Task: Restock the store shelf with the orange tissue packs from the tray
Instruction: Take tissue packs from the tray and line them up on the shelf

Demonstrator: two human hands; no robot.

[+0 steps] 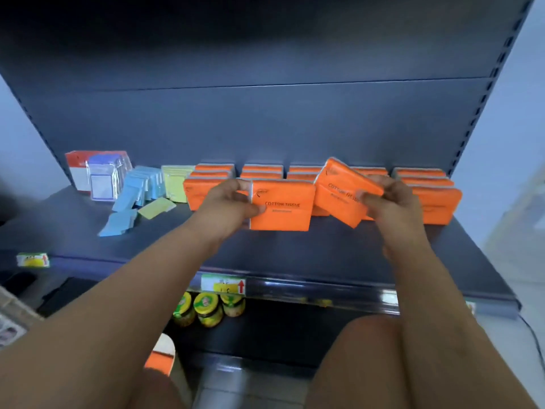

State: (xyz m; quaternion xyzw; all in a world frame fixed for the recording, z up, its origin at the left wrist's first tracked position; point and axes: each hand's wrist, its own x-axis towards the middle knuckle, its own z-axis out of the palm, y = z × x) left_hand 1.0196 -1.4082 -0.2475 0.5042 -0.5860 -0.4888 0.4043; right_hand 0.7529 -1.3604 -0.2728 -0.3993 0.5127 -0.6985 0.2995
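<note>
My left hand (233, 203) grips the left edge of an upright orange tissue pack (284, 206) labelled "COTTON TISSUE", standing on the dark shelf (295, 252). My right hand (389, 202) holds a second orange tissue pack (339, 188), tilted and lifted above the shelf, just right of the first. Behind both, rows of orange packs (424, 180) stand along the back of the shelf. Low at the bottom left, an orange pack on a white tray (160, 357) shows partly behind my left arm.
Left of the orange rows stand yellow packets (175, 181), blue packets (138, 187) with some fallen forward, and red-and-white packs (94, 172). Price tags (222, 284) sit on the shelf's front edge. Jars (208, 309) stand on the lower shelf.
</note>
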